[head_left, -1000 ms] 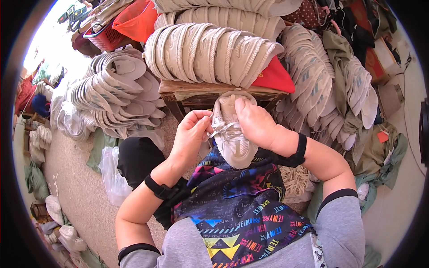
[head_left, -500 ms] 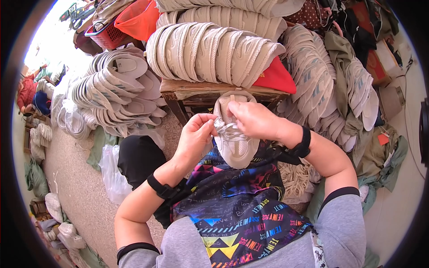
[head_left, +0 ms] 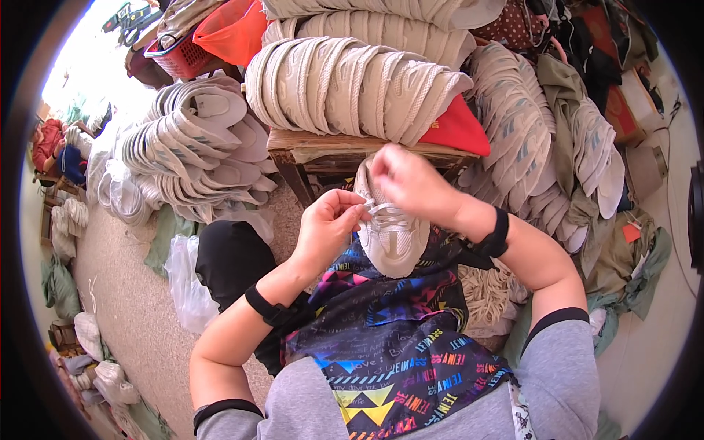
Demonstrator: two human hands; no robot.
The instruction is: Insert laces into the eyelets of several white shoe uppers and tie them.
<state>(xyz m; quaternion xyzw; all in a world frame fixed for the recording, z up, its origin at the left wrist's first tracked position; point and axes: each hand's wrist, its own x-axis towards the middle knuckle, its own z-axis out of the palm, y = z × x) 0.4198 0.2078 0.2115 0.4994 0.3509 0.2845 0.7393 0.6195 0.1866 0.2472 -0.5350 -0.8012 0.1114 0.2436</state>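
A pale beige sneaker (head_left: 392, 238) rests on my lap, its heel toward me and its toe pointing away. My left hand (head_left: 326, 227) pinches the white lace (head_left: 378, 211) at the shoe's left side. Over the tongue and toe, my right hand (head_left: 411, 183) is blurred, its fingers closed on the lace. Both wrists wear black bands. A colourful patterned apron (head_left: 396, 345) covers my lap under the shoe.
A wooden stool (head_left: 330, 150) just ahead carries a row of beige shoe uppers (head_left: 352, 92) on a red cloth. More stacks of uppers (head_left: 191, 154) lie left and right (head_left: 513, 125). Plastic bags (head_left: 183, 282), a red basket (head_left: 180, 55) and a bundle of white laces (head_left: 488, 293) surround me.
My right hand has lifted from the shoe's laces toward the toe, pulling the lace. My left hand stays at the shoe's left side.
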